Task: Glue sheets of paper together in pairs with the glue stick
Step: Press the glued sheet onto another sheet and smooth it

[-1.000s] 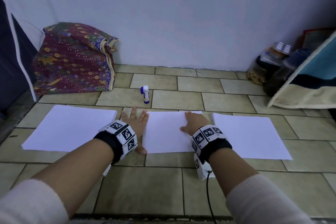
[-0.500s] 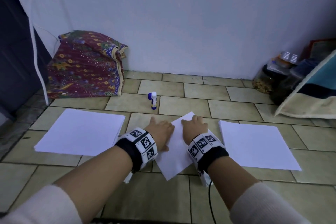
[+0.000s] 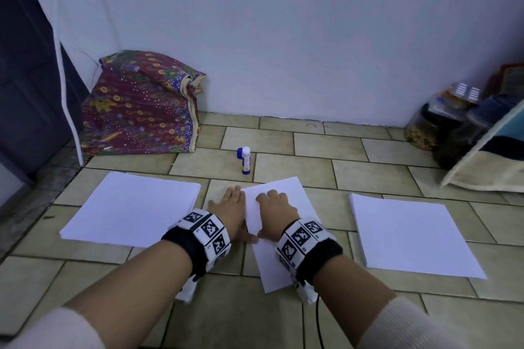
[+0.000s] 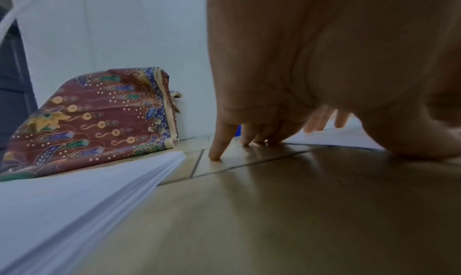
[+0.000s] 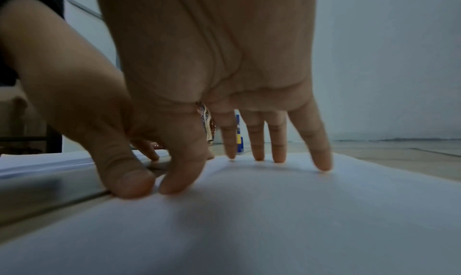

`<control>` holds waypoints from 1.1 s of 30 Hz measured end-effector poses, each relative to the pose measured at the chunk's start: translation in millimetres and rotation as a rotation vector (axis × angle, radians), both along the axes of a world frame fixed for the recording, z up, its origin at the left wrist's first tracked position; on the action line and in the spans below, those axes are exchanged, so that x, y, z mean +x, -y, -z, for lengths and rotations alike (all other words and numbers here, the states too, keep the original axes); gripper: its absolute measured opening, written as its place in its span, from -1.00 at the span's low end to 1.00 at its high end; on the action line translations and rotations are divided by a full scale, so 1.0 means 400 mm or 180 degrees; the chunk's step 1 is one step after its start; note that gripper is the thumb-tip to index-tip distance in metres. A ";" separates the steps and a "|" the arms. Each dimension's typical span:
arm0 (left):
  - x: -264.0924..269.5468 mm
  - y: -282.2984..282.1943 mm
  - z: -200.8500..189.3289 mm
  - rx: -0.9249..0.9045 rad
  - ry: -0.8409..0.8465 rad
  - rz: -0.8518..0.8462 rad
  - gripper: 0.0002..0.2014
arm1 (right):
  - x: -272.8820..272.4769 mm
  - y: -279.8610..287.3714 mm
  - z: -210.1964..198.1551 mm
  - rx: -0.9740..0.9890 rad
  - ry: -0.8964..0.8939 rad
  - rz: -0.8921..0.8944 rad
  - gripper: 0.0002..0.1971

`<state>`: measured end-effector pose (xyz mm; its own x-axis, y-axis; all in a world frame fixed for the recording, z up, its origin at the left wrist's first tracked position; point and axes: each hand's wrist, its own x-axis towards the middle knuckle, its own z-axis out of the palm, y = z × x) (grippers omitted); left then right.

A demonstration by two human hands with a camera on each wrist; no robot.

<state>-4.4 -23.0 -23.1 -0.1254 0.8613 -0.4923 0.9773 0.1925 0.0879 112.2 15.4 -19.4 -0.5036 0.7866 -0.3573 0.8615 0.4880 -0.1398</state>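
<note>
While the right hand point(image 3: 276, 214) presses straight fingers on the middle sheet point(image 3: 279, 261), now askew on the tiled floor point(image 3: 283, 317), and the left hand point(image 3: 231, 208) rests spread beside it, the paper may skid or crease, the glue stick point(image 3: 245, 160) standing untouched beyond.

The left hand point(image 4: 312, 72) fills the upper right, its fingers point(image 4: 219, 141) pointing down, tips touching the tiled floor point(image 4: 274, 210). Left of the hand lies a paper stack point(image 4: 75, 196); beyond the stack, a patterned cloth bundle point(image 4: 99, 121) leans against the wall point(image 4: 124, 23).
</note>
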 end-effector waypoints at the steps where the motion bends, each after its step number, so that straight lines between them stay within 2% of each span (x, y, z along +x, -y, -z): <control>1: -0.002 -0.002 0.006 -0.0045 -0.0021 -0.0002 0.20 | -0.008 -0.002 0.001 0.0015 0.0024 -0.0021 -0.24; 5: -0.004 -0.009 0.007 -0.0101 -0.0280 0.0180 0.22 | -0.029 -0.018 -0.009 -0.0356 -0.0028 -0.0499 -0.10; 8: -0.003 -0.010 0.007 -0.0164 -0.0441 0.0230 0.19 | 0.004 -0.049 -0.021 -0.0502 0.0062 -0.0600 -0.03; 12: -0.005 -0.006 0.015 -0.0143 -0.0518 0.0253 0.16 | 0.078 -0.101 -0.030 -0.0593 -0.0168 -0.0126 -0.02; 16: -0.002 -0.004 0.015 -0.0159 -0.0625 0.0292 0.16 | 0.132 -0.144 -0.022 -0.0565 -0.0157 0.0246 -0.02; 21: 0.000 -0.001 0.003 -0.0213 -0.0677 0.0308 0.16 | 0.132 -0.149 -0.031 -0.0414 0.0018 0.0298 0.07; 23: 0.002 0.002 -0.004 -0.0215 -0.0693 0.0333 0.18 | 0.118 -0.135 -0.041 -0.0141 0.0275 0.0363 0.04; 25: 0.002 0.002 -0.022 -0.0205 -0.0729 0.0384 0.15 | 0.101 -0.104 -0.056 0.0238 0.0589 0.0394 -0.09; 27: -0.001 0.000 -0.055 -0.0102 -0.0743 0.0393 -0.03 | 0.088 -0.066 -0.056 0.0296 0.0631 0.0374 -0.33; 29: -0.001 -0.003 -0.085 -0.0039 -0.0788 0.0349 -0.20 | 0.078 -0.037 -0.035 0.0054 0.0374 0.0291 -0.54; 31: -0.001 -0.001 -0.096 0.0146 -0.0743 0.0352 -0.33 | 0.073 -0.015 -0.018 -0.0051 0.0242 0.0117 -0.55; 32: 0.001 0.003 -0.089 0.0229 -0.0666 0.0357 -0.29 | 0.070 -0.005 -0.013 -0.0077 0.0204 0.0052 -0.48; 33: 0.003 0.007 -0.075 0.0223 -0.0574 0.0369 -0.12 | 0.067 0.004 -0.010 -0.0120 0.0147 0.0019 -0.40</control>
